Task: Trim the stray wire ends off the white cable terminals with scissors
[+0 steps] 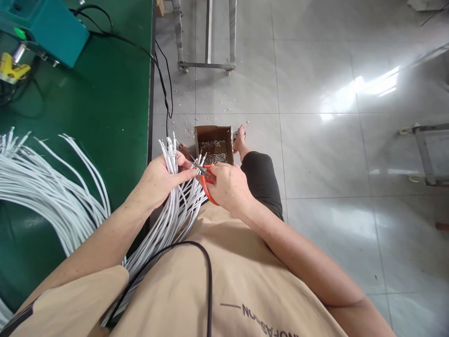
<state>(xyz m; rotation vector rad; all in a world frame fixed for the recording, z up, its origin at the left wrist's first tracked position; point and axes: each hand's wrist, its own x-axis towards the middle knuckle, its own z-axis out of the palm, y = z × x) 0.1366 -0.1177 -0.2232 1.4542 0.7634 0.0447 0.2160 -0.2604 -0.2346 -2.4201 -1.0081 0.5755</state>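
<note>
My left hand (159, 180) is closed around a bunch of white cables (171, 161), whose stripped ends stick up above the fingers. Its thumb reaches right, close to the blades of the tool in the other hand. My right hand (229, 185) grips small cutting pliers (208, 185) with orange-red handles, their jaws pointing up and left beside the left fingertips. More white cables (187, 206) hang between the hands and run down across my lap. Whether the jaws hold a cable end cannot be made out.
Below the hands, a cardboard box (231, 140) holds many small clippings; others lie scattered on the tiled floor (312, 154). On the green table (119, 93) at left lie a large bundle of white cables (52, 201) and a teal machine (59, 32). A metal stand (206, 65) is ahead.
</note>
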